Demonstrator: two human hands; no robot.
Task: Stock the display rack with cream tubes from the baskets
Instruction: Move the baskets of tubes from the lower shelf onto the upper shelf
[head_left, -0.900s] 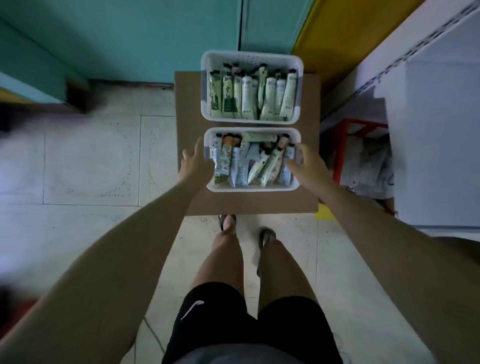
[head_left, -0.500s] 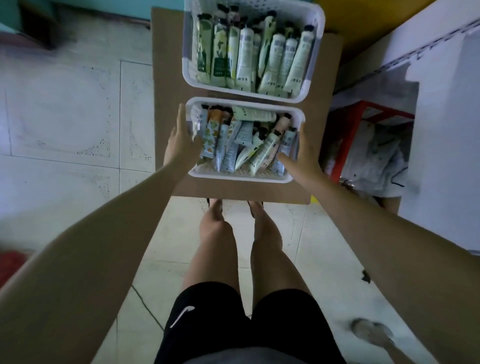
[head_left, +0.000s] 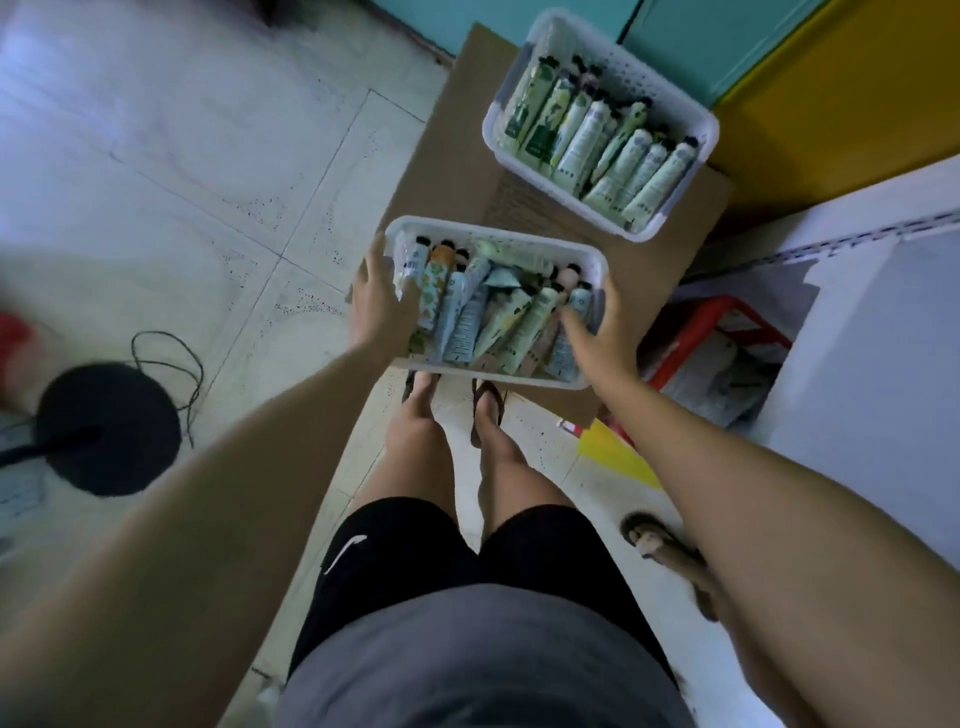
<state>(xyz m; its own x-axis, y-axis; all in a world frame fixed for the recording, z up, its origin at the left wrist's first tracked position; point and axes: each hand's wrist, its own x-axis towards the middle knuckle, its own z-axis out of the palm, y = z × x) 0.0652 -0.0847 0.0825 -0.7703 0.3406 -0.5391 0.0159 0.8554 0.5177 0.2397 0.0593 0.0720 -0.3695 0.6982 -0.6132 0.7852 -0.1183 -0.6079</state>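
A white plastic basket (head_left: 498, 235) full of mixed cream tubes (head_left: 470, 317) is lifted off the cardboard box (head_left: 457, 156) and hangs above my feet. My left hand (head_left: 382, 304) grips its left end with the thumb over the rim. My right hand (head_left: 605, 332) grips its right end, thumb inside against the tubes. A second white basket (head_left: 680, 208) of green and white cream tubes (head_left: 597, 140) stays on the box, farther off to the right. A white display rack (head_left: 878, 332) stands at the right edge.
A red stool (head_left: 727, 322) with bagged goods sits between the box and the rack. On the tiled floor at left are a black round fan base (head_left: 109, 431) and its cable (head_left: 166, 358). Another person's sandalled foot (head_left: 654, 545) is at lower right. Teal and yellow walls are behind.
Both hands have lifted the near basket off the cardboard box and drawn it toward my body. The view has swung left, bringing the fan base into sight.
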